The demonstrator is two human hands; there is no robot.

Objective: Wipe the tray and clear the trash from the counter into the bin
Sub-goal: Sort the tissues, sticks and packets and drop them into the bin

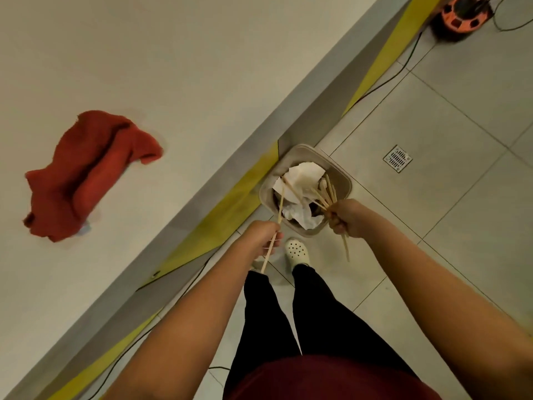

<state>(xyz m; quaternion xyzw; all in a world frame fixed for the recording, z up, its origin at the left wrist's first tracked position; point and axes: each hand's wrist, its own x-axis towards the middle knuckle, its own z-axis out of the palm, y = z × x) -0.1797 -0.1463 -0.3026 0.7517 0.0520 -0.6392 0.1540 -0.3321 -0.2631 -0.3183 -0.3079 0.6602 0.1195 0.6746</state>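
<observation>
Nearest the camera, two bare forearms reach forward over black trousers and a white clog (297, 252) on the tiled floor (450, 134). The left hand (264, 236) is curled round a single wooden stick (280, 204), whose long axis runs steeply from below the fist, near the trouser leg, up and slightly right, its upper end over the bin's rim. The right hand (346, 217) grips a bunch of sticks (326, 194); their upper ends fan up and to the left over the bin's mouth, and the lower ends jut down and right out of the fist. Just beyond both hands the beige bin (344, 176) stands on the floor against the counter's base, with crumpled white paper (302, 176) inside. To the left, on the pale counter (173, 67), lies a rumpled red cloth (86, 174). Farther off are a floor drain (398, 158) and an orange cable reel (461, 13).
</observation>
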